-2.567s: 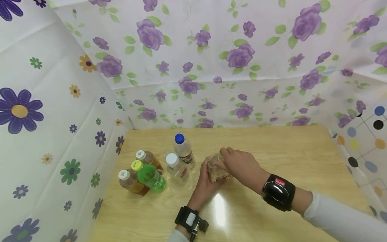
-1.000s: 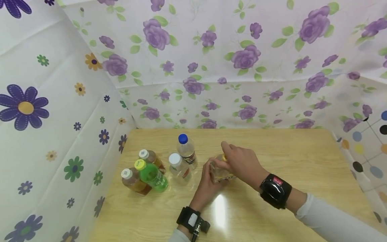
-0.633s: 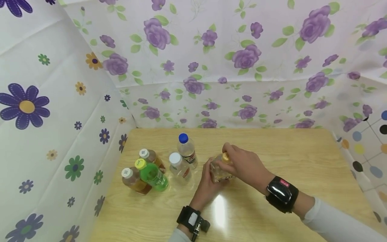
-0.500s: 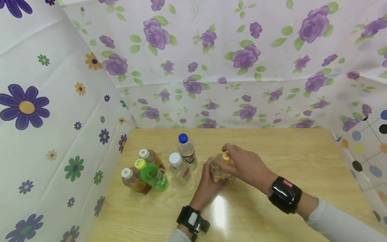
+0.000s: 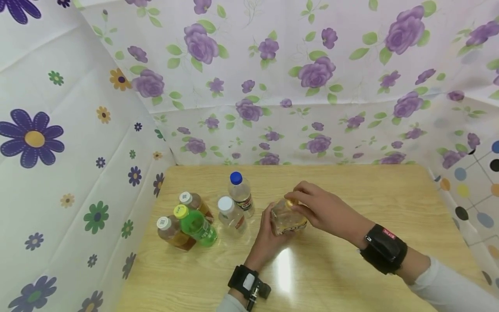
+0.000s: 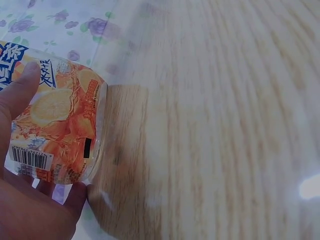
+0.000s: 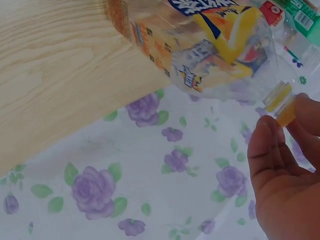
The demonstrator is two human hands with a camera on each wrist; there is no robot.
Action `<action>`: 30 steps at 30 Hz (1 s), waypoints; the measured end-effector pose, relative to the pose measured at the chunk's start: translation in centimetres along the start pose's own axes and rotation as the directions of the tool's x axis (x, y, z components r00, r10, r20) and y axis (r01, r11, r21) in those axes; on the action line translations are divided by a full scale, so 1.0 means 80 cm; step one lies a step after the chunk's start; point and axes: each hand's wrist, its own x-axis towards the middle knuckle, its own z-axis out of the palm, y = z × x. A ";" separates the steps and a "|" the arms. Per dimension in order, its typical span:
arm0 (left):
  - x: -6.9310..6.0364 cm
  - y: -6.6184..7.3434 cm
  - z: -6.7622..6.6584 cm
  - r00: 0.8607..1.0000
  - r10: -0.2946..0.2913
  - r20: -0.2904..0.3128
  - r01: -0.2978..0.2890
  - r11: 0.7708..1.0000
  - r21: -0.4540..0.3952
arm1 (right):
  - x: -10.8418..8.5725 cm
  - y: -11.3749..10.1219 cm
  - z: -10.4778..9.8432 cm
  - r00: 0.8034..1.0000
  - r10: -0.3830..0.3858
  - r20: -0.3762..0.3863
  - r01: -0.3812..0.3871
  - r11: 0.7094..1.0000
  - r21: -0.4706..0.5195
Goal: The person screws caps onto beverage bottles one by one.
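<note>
A clear plastic bottle (image 5: 287,220) with an orange, fruit-printed label (image 6: 60,117) stands on the table, right of the other bottles in the head view. My left hand (image 5: 269,236) grips its body from the left, the thumb lying over the label in the left wrist view. At the bottle's mouth, my right hand (image 5: 325,210) pinches the yellow cap (image 7: 287,115) between thumb and fingers. The right wrist view shows the cap at the end of the clear neck (image 7: 274,97); whether it is threaded on I cannot tell. No liquid is evident inside.
To the left stand a clear bottle with a blue cap (image 5: 236,178), a clear white-capped bottle (image 5: 232,219), a green bottle (image 5: 199,227) and two amber bottles, one behind (image 5: 200,206) and one in front (image 5: 175,236). Patterned cloth (image 5: 249,78) encloses the table (image 5: 370,203).
My right hand and wrist have turned and shifted right, with the fingers still at the cap, which earlier was mostly covered. My left hand keeps its hold on the bottle.
</note>
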 end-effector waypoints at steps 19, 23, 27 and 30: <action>-0.001 -0.008 0.003 1.000 0.023 0.018 -0.021 0.997 -0.067 | 0.040 0.021 0.019 0.969 -0.232 0.084 0.239 0.802 -0.548; -0.001 -0.008 0.004 0.999 0.035 0.021 -0.033 0.997 -0.066 | 0.036 0.012 0.025 0.978 -0.204 0.049 0.189 0.756 -0.627; -0.001 -0.006 0.003 0.999 0.034 0.017 -0.033 0.998 -0.058 | 0.037 -0.006 0.025 0.995 -0.102 0.015 0.085 0.732 -0.676; -0.002 -0.005 0.002 1.000 0.023 0.012 -0.022 0.999 -0.046 | 0.042 -0.016 0.024 0.999 -0.044 -0.029 0.013 0.743 -0.670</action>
